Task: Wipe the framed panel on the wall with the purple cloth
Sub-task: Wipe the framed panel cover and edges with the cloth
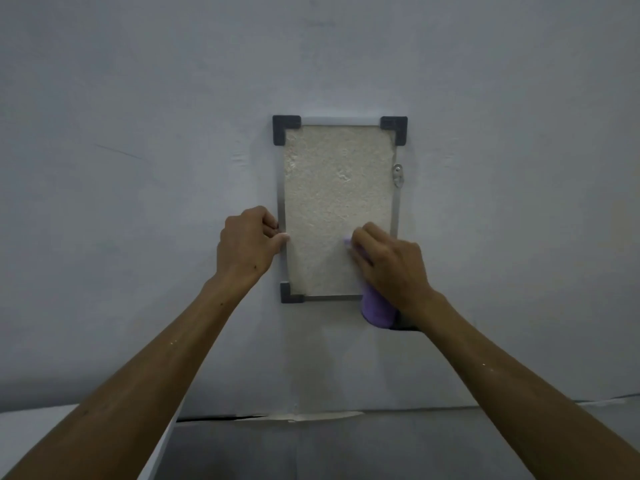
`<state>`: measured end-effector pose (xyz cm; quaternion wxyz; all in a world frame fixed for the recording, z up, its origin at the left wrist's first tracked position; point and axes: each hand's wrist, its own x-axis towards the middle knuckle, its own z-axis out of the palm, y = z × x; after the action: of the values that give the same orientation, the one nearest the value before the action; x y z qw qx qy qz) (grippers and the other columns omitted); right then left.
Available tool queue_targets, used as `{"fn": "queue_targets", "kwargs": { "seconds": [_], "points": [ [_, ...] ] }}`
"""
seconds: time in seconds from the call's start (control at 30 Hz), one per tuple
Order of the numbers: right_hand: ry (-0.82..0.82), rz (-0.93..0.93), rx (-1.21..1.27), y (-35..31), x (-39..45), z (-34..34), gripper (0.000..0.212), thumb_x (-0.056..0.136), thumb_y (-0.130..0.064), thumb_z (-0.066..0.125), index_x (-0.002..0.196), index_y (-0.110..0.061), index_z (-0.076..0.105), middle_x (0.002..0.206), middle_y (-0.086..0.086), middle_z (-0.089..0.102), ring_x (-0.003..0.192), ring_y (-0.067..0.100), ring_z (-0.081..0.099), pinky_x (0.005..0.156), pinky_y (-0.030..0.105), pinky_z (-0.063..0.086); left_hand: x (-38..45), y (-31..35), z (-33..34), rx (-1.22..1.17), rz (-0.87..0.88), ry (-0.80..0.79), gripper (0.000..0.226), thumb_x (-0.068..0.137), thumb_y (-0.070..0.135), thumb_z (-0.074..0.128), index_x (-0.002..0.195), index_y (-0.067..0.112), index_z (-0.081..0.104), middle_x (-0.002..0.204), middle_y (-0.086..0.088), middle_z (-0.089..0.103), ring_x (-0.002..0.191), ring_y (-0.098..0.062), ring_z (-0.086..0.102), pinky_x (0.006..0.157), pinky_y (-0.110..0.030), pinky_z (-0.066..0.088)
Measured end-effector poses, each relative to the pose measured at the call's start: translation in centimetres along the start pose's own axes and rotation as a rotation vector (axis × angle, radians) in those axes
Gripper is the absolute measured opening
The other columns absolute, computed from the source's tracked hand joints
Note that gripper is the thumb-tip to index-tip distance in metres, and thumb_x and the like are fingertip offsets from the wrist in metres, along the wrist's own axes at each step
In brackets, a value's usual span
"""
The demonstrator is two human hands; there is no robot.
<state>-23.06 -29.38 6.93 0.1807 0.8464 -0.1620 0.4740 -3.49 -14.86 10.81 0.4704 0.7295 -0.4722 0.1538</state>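
A tall framed panel [336,188] hangs on the grey wall, with a rough beige face, a thin metal frame and dark corner caps. My left hand [247,247] grips the frame's left edge about halfway down, thumb on the front. My right hand [389,268] presses the purple cloth [377,308] against the panel's lower right part. Most of the cloth is under my palm; a fold hangs out below the frame's bottom edge and a small bit shows by my fingertips. The lower right corner cap is hidden by my hand.
A small metal hanger clip [398,174] sits on the frame's right side. Below, a grey ledge [346,441] meets the wall along a cracked seam [298,416]. A white surface [34,431] lies at lower left.
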Motion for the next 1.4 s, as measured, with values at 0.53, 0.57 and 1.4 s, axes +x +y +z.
{"fn": "queue_targets", "kwargs": {
  "seconds": [0.53, 0.57, 1.4],
  "points": [
    [0.004, -0.053, -0.091, 4.2, 2.3, -2.8, 0.027, 0.104, -0.037, 0.049, 0.090, -0.016, 0.057, 0.090, 0.000, 0.059, 0.057, 0.023, 0.056, 0.047, 0.031, 0.044, 0.2, 0.1, 0.1, -0.029, -0.058, -0.014, 0.024, 0.084, 0.024, 0.083, 0.095, 0.008, 0.071, 0.075, -0.003, 0.074, 0.070, -0.016, 0.073, 0.075, -0.044, 0.064],
    [-0.037, -0.114, -0.097, 4.0, 1.8, -2.4, 0.027, 0.105, -0.036, 0.048, 0.090, -0.015, 0.057, 0.090, 0.001, 0.059, 0.057, 0.024, 0.057, 0.046, 0.033, 0.045, 0.2, 0.1, 0.1, -0.022, -0.057, -0.020, 0.023, 0.084, 0.024, 0.082, 0.095, 0.008, 0.071, 0.075, -0.003, 0.074, 0.069, -0.015, 0.073, 0.075, -0.044, 0.064],
    [-0.096, -0.172, -0.062, 6.7, 0.6, -3.3, 0.025, 0.102, -0.034, 0.055, 0.086, -0.015, 0.057, 0.084, 0.002, 0.059, 0.052, 0.026, 0.055, 0.045, 0.027, 0.037, 0.4, 0.4, 0.0, 0.025, -0.064, -0.035, 0.021, 0.084, 0.024, 0.081, 0.092, 0.009, 0.070, 0.075, -0.004, 0.074, 0.065, -0.012, 0.073, 0.074, -0.043, 0.064]
  ]
}}
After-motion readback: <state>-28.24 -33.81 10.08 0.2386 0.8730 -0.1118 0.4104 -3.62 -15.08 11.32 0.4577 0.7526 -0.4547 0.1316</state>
